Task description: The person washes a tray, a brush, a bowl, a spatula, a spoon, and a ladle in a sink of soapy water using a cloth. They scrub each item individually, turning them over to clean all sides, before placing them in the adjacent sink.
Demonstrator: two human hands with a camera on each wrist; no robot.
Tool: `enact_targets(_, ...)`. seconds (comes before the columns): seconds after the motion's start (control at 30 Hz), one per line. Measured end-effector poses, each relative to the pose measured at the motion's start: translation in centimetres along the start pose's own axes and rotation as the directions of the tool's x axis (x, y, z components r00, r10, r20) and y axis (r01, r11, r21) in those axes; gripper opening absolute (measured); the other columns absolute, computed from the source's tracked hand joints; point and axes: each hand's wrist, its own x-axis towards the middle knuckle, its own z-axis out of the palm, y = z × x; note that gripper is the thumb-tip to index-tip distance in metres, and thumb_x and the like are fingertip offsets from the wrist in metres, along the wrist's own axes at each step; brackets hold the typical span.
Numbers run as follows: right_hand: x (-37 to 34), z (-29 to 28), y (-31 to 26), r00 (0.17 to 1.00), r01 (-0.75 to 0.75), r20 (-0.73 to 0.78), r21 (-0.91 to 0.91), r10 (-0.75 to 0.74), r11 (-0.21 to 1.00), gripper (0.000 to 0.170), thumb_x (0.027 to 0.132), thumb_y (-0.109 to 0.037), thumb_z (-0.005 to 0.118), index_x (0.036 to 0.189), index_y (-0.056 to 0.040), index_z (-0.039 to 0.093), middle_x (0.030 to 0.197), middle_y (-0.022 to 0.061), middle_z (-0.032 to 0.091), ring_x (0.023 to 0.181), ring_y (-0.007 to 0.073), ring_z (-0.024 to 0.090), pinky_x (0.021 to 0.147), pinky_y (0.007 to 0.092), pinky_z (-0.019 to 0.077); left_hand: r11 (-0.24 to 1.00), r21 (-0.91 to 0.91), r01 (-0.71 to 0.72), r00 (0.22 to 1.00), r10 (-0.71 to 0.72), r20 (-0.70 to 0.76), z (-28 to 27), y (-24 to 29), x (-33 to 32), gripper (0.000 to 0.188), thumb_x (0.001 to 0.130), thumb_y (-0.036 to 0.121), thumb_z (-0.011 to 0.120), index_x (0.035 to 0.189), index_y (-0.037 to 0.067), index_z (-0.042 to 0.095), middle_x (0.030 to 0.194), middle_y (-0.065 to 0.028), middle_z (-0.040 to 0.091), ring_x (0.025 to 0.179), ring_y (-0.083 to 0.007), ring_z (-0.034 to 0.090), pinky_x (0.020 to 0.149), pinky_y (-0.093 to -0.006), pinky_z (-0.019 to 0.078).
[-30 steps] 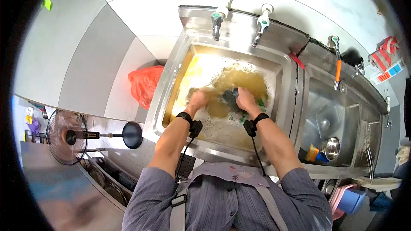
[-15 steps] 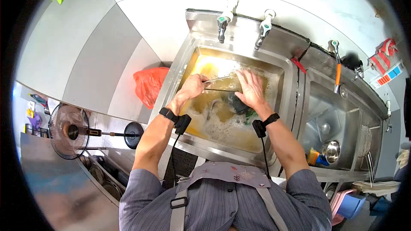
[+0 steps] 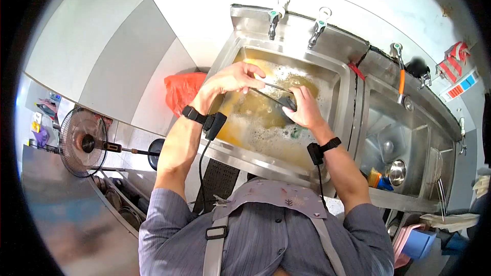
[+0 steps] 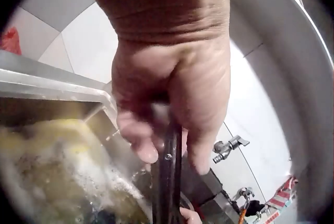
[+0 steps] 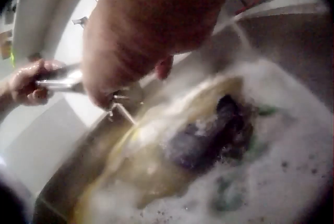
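Above the left sink (image 3: 232, 53), my left hand (image 3: 240, 77) grips one end of a long, thin two-bar utensil (image 3: 276, 88). At its other end, the fingers and thumb of my right hand (image 3: 307, 108) hold the bars. The left wrist view shows the utensil (image 4: 167, 182) as a dark shaft running out between the left hand's (image 4: 172, 88) fingers and thumb. In the right wrist view it looks shiny between both hands, and the right hand (image 5: 130, 41) hides part of it. Below, a dark cloth-like item (image 5: 195, 146) lies in cloudy, foamy water.
Two taps (image 3: 274, 18) stand behind the sink. The right-hand sink (image 3: 378, 122) holds a metal bowl (image 3: 397, 172) and a yellow-and-blue item (image 3: 379, 181). A red plastic bag (image 3: 181, 92) is left of the sink; farther left stands a fan (image 3: 84, 143).
Both hands have come up from the water with the utensil between them. The right hand has gone from spread fingers to holding its end, while the left hand has risen farther.
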Motion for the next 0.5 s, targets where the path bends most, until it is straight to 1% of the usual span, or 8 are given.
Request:
enact_targets(0.13,-1.6,-0.2,0.0,1.0,-0.016,-0.007,0.023,0.017,1.0,0.057,0.08,-0.028,0.082,0.126,-0.0023,0.058,0.112,0.0198,0.062,0.1,0.039,0.063,0.088,0.0467,0.0527,0.999,-0.036,0.033,0.995,-0.036,-0.095,0.1,1.0,0.6,0.044,0.095,0.041,0.076,0.121,0.005,0.07,0.092,0.0009,0.069,0.064,-0.0062,0.06,0.054,-0.0202,0.0463)
enact_targets(0.2,-2.8,-0.7,-0.5,0.999,-0.039,-0.029,0.064,0.041,0.997,0.05,0.084,-0.029,0.079,0.121,-0.001,0.061,0.106,0.0205,0.064,0.097,0.0397,0.064,0.084,0.0465,0.0528,0.996,-0.09,0.006,0.97,-0.028,-0.241,-0.2,0.6,1.5,0.052,0.098,0.051,0.069,0.118,0.003,0.07,0.09,-0.0013,0.069,0.065,-0.0074,0.062,0.056,-0.0209,0.0492)
enact_targets(0.3,-4.2,-1.9,-1.3,0.88,-0.475,0.148,0.287,0.451,0.832,0.042,0.089,-0.034,0.074,0.109,0.0017,0.063,0.085,0.013,0.065,0.081,0.029,0.066,0.073,0.0415,0.0512,0.982,-0.173,-0.072,0.948,0.014,-0.317,-0.5,-0.8,2.3,0.06,0.099,0.057,0.064,0.117,0.0,0.069,0.087,-0.0024,0.067,0.062,-0.0082,0.06,0.056,-0.0239,0.0499)
enact_targets(0.33,-4.6,-1.9,-1.1,0.867,-0.497,0.118,0.268,0.484,0.825,0.042,0.089,-0.034,0.074,0.109,0.0017,0.063,0.085,0.013,0.065,0.081,0.029,0.066,0.073,0.0415,0.0512,0.964,-0.242,-0.114,0.927,0.015,-0.375,-0.8,-1.9,3.4,0.06,0.1,0.056,0.064,0.117,-0.001,0.068,0.085,-0.0022,0.066,0.062,-0.0082,0.059,0.056,-0.0246,0.0492)
enact_targets(0.4,-5.9,-2.0,-0.1,0.735,-0.64,0.197,0.519,0.649,0.567,0.04,0.093,-0.032,0.075,0.118,-0.0019,0.066,0.094,0.0023,0.067,0.081,0.0157,0.065,0.07,0.0319,0.0511,0.999,-0.029,0.037,0.951,-0.044,-0.305,-1.7,-4.3,4.7,0.053,0.101,0.048,0.065,0.114,-0.003,0.069,0.08,-0.0041,0.065,0.065,-0.0087,0.058,0.056,-0.0261,0.0472)
enact_targets(0.43,-6.7,-2.5,-0.1,0.705,-0.656,0.151,0.51,0.693,0.556,0.04,0.093,-0.032,0.075,0.118,-0.0019,0.066,0.094,0.0023,0.067,0.081,0.0157,0.065,0.07,0.0319,0.0511,0.972,0.202,0.117,0.933,-0.038,-0.357,-1.7,-6.1,5.7,0.049,0.098,0.042,0.067,0.111,-0.005,0.072,0.087,-0.0127,0.073,0.071,-0.0199,0.067,0.066,-0.0371,0.0535)
enact_targets(0.47,-7.1,-2.9,-0.2,0.645,-0.611,0.179,0.704,0.743,0.362,0.039,0.094,-0.033,0.074,0.117,-0.0031,0.065,0.095,0.0022,0.067,0.082,0.0157,0.066,0.07,0.0315,0.0522,0.948,0.312,0.063,0.931,0.056,-0.36,-2.3,-11.5,8.6,0.049,0.095,0.04,0.067,0.114,-0.005,0.072,0.102,-0.0244,0.075,0.093,-0.0347,0.073,0.084,-0.0439,0.0554)
enact_targets(0.5,-7.9,-3.5,0.0,0.604,-0.502,0.218,0.851,0.767,0.153,0.038,0.096,-0.035,0.073,0.117,-0.0043,0.065,0.095,0.0021,0.067,0.083,0.0156,0.067,0.069,0.031,0.0534,0.904,0.411,0.119,0.936,0.036,-0.351,-2.1,-13.3,9.4,0.049,0.095,0.041,0.067,0.118,-0.003,0.071,0.109,-0.0263,0.073,0.103,-0.0382,0.07,0.09,-0.0451,0.054)
